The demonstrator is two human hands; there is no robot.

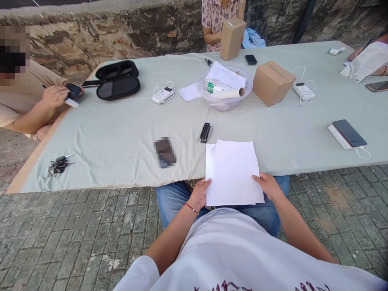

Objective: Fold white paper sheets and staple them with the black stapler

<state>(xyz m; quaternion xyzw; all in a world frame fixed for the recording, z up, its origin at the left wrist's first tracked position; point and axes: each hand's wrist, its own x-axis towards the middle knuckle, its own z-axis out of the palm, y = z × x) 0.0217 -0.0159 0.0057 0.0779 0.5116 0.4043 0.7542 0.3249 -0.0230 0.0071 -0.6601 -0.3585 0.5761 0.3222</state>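
I hold a small stack of blank white paper sheets (232, 171) over my lap at the near edge of the table. My left hand (200, 194) grips the stack's lower left edge, thumb on top. My right hand (267, 186) grips the lower right edge. The top sheets are slightly fanned at the upper left. A black stapler (205, 132) lies on the pale green tablecloth (121, 133) just beyond the sheets. A blurred dark object (165, 152) lies to the left of the paper.
On the table are a clear bowl (224, 91) with papers and a roll, a cardboard box (272, 83), power banks with cables (163, 95), a phone on a power bank (348, 134), keys (58, 165), a black case (117, 81). Other people sit left, far and right.
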